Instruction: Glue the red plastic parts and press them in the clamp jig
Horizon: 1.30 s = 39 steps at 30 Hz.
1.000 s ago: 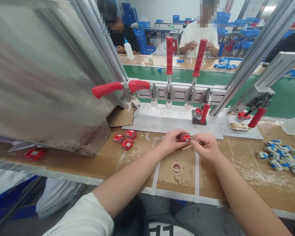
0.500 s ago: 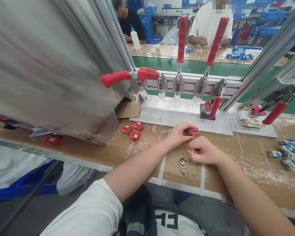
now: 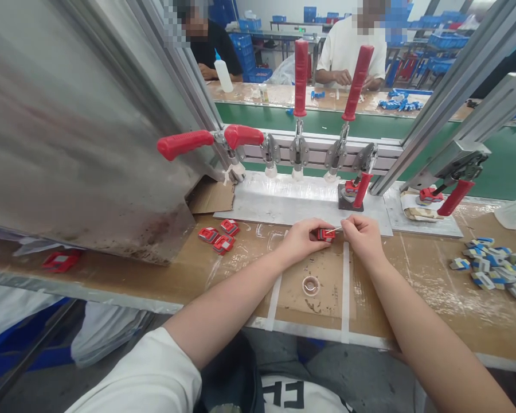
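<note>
My left hand (image 3: 304,240) grips a small red part (image 3: 327,235) above the table, fingers closed round its left side. Pinched in my right hand (image 3: 361,234) is a thin pale stick (image 3: 335,229), whose far end lies over the face of the red part. Nearer to me, a small round clear cup (image 3: 311,285) sits on the brown tabletop. Several more red parts (image 3: 222,244) lie on the table to the left of my hands.
Behind my hands runs a metal plate (image 3: 275,206) under a rail of toggle clamps with red handles (image 3: 301,77). Blue-and-white parts (image 3: 494,267) are heaped at right. A metal panel (image 3: 90,132) stands at left. Two people sit across the green strip (image 3: 266,115).
My right hand has lifted the stick out of the cup and moved it up to the red part. My left hand still holds the part. The view has shifted slightly.
</note>
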Available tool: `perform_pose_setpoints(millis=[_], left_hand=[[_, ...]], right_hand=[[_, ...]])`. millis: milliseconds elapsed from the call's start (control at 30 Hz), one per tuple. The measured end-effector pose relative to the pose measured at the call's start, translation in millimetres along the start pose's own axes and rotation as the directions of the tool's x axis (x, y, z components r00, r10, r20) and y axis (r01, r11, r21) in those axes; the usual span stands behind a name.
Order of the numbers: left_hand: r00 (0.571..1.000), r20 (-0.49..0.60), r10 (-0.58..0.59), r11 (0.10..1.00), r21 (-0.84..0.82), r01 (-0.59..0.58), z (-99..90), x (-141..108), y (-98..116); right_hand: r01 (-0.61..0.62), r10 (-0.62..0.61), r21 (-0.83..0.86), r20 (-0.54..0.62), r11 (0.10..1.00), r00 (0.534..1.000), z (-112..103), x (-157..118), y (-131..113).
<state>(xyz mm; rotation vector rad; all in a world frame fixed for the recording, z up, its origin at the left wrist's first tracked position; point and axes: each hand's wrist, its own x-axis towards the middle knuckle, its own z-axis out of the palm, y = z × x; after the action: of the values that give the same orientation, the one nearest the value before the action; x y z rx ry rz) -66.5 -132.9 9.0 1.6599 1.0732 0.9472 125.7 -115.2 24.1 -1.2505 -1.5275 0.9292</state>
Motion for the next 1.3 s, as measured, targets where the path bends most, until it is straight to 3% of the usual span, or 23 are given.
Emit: perform_pose_setpoints(millis=[467,800,1033,1133,1167,1233,1300], left_hand=[[0.999,-0.026,0.032,0.998,0.049,-0.031,0.1,-1,3],[0.995,-0.072,0.070,0.993,0.096,-0.063,-0.9,-1,6],[0.995,-0.074,0.065,0.992,0.117,-0.056,-1.2,-2,6],[0.996,-0.076,0.040,0.993,0.116,-0.031,-0.6,-2,5],[0.997,-0.079,0.015,0.994,0.106,-0.006,-0.5,-2,5],[0.996,-0.081,-0.049,0.996,0.065,0.054,-0.6,-1,2],[0.992,-0.082,-0.096,0.995,0.003,0.096,-1.4,-1,1]], right_hand=[[0.016,-0.010,-0.066,0.084,0.998,0.996,-2,0,-6],[0.049,-0.041,-0.146,0.058,0.988,0.997,-11,2,-10],[0.216,-0.217,-0.307,0.031,0.927,0.976,-13,1,-11],[0.285,-0.298,-0.287,-0.002,0.915,0.954,-14,-1,-17],[0.320,-0.323,-0.238,0.025,0.917,0.946,-14,-3,-20],[0.401,-0.377,-0.099,0.195,0.911,0.905,-13,-9,-24],[0.470,-0.420,0.004,0.455,0.883,0.785,-9,-17,-26]])
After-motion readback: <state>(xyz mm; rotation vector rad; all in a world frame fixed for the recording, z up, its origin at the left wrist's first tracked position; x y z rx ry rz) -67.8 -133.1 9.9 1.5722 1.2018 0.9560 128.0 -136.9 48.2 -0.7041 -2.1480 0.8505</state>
